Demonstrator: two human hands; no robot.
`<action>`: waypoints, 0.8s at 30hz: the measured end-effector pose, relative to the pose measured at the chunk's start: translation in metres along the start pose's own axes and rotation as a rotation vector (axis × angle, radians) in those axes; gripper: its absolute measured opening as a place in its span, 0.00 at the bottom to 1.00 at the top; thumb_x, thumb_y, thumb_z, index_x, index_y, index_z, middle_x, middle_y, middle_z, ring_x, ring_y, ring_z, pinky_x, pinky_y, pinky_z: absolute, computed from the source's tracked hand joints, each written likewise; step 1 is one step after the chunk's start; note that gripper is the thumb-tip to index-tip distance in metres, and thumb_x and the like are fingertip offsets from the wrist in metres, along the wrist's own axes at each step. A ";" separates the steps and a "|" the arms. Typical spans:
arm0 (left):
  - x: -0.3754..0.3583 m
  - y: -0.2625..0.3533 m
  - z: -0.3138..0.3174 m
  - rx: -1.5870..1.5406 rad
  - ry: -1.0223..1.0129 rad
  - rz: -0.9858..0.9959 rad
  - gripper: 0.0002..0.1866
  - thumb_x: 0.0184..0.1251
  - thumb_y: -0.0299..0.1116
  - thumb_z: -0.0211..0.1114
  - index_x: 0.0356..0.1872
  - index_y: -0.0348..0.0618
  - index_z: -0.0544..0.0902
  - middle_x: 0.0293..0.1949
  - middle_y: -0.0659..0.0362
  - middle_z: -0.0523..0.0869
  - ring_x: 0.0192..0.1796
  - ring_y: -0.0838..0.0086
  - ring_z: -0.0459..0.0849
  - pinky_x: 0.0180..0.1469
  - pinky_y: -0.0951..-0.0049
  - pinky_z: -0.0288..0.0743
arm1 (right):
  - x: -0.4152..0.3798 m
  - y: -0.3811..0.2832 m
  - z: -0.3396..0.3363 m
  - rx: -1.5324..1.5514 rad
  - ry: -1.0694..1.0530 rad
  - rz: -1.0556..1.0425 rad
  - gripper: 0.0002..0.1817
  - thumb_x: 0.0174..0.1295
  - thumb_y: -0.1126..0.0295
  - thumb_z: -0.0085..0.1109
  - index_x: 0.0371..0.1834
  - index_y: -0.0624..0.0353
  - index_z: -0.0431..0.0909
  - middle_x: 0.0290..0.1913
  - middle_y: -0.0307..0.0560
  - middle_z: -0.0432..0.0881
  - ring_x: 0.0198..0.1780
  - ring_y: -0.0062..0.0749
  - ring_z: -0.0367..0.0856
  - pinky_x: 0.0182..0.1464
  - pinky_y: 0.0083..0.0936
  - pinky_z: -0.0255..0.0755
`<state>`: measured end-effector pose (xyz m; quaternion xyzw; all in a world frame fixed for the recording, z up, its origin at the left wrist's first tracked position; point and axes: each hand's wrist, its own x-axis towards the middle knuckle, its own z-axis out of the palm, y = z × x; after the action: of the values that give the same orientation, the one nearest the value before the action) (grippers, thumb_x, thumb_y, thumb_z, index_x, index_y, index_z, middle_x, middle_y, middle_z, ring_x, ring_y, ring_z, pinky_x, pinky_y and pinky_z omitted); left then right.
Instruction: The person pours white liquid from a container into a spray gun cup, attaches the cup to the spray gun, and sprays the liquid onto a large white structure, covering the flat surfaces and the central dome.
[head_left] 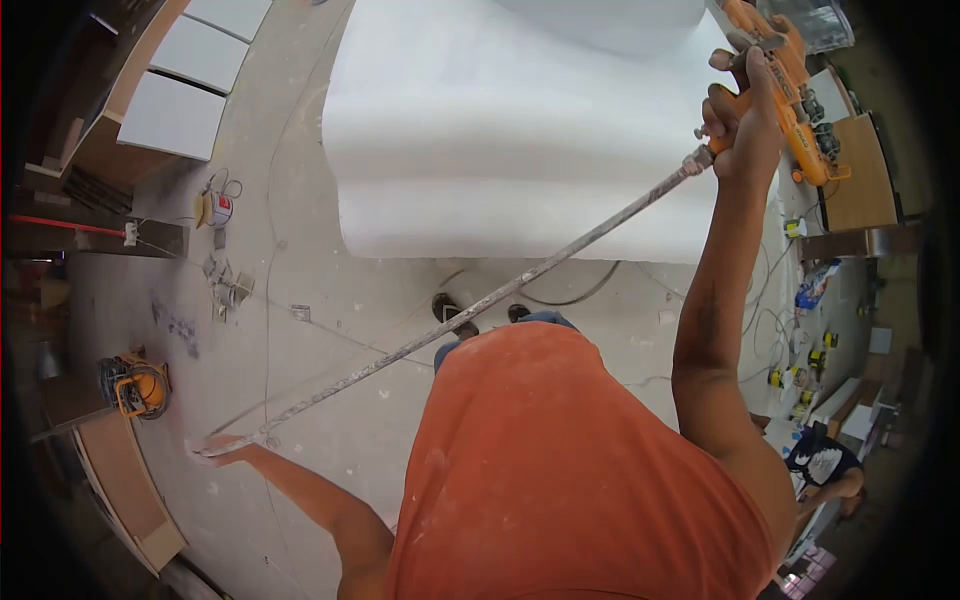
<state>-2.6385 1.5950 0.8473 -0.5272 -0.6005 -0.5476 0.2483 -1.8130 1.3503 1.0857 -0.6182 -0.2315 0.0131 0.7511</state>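
Note:
A long, paint-spattered metal pole (450, 322) runs diagonally from upper right to lower left in front of my orange shirt. My right hand (738, 125) is raised and closed around the orange gun-like handle (790, 85) at the pole's upper end. My left hand (220, 447) reaches down to the far lower tip of the pole, with its fingers closed around that end. A large white board (500, 130) lies below the pole, just beyond my shoes.
White panels (175, 115) lie at upper left, with a paint can (216, 208) and scraps on the dusty concrete floor. An orange machine (137, 386) stands at left. Cables, yellow items and a wooden table (860, 175) crowd the right. Another person (830, 465) crouches at lower right.

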 end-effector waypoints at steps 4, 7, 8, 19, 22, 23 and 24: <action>-0.010 -0.066 0.001 0.288 -0.399 0.335 0.16 0.79 0.35 0.57 0.57 0.34 0.80 0.56 0.42 0.83 0.59 0.49 0.81 0.61 0.53 0.76 | -0.026 -0.003 0.026 -0.066 0.059 0.046 0.22 0.72 0.54 0.59 0.57 0.62 0.78 0.39 0.46 0.84 0.14 0.13 0.61 0.15 0.14 0.56; -0.073 -0.043 0.011 0.519 -1.194 0.095 0.19 0.79 0.41 0.56 0.56 0.34 0.81 0.55 0.39 0.83 0.59 0.42 0.80 0.63 0.49 0.74 | -0.030 0.003 0.034 -0.135 0.058 0.077 0.21 0.74 0.54 0.58 0.55 0.61 0.75 0.36 0.42 0.81 0.12 0.10 0.58 0.12 0.13 0.53; -0.116 -0.055 0.009 0.526 -1.266 0.117 0.20 0.77 0.41 0.57 0.54 0.33 0.81 0.54 0.38 0.83 0.58 0.42 0.81 0.63 0.49 0.74 | -0.025 0.010 0.031 -0.136 0.057 0.095 0.21 0.74 0.53 0.58 0.55 0.61 0.76 0.35 0.42 0.81 0.12 0.10 0.58 0.11 0.12 0.53; -0.256 0.077 -0.014 0.002 -1.540 0.058 0.12 0.66 0.38 0.67 0.31 0.38 0.86 0.27 0.41 0.86 0.32 0.40 0.83 0.35 0.49 0.75 | 0.112 0.050 -0.003 -0.287 0.049 0.177 0.21 0.71 0.46 0.60 0.36 0.54 0.76 0.28 0.33 0.75 0.13 0.10 0.58 0.14 0.16 0.53; -0.261 0.104 -0.005 -0.071 -1.482 -0.056 0.12 0.66 0.36 0.69 0.29 0.36 0.85 0.27 0.42 0.86 0.30 0.46 0.84 0.34 0.53 0.74 | 0.152 0.064 -0.014 -0.399 0.119 0.189 0.19 0.70 0.51 0.61 0.38 0.57 0.76 0.28 0.35 0.75 0.14 0.11 0.57 0.15 0.16 0.54; -0.259 0.117 -0.004 -0.142 -1.399 -0.106 0.12 0.66 0.35 0.70 0.29 0.35 0.85 0.26 0.44 0.85 0.28 0.50 0.82 0.32 0.55 0.72 | 0.163 0.063 -0.015 -0.393 0.116 0.181 0.19 0.70 0.51 0.61 0.38 0.57 0.76 0.28 0.35 0.75 0.14 0.11 0.57 0.15 0.16 0.54; -0.259 0.128 -0.004 -0.212 -1.314 -0.154 0.12 0.65 0.34 0.71 0.29 0.35 0.84 0.25 0.45 0.84 0.26 0.55 0.81 0.31 0.57 0.70 | 0.169 0.061 -0.014 -0.301 0.055 0.151 0.18 0.70 0.52 0.61 0.39 0.58 0.76 0.28 0.36 0.75 0.14 0.11 0.57 0.15 0.16 0.55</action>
<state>-2.4408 1.4782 0.6718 -0.7281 -0.6059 -0.1847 -0.2620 -1.6404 1.4034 1.0825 -0.7394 -0.1632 0.0179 0.6530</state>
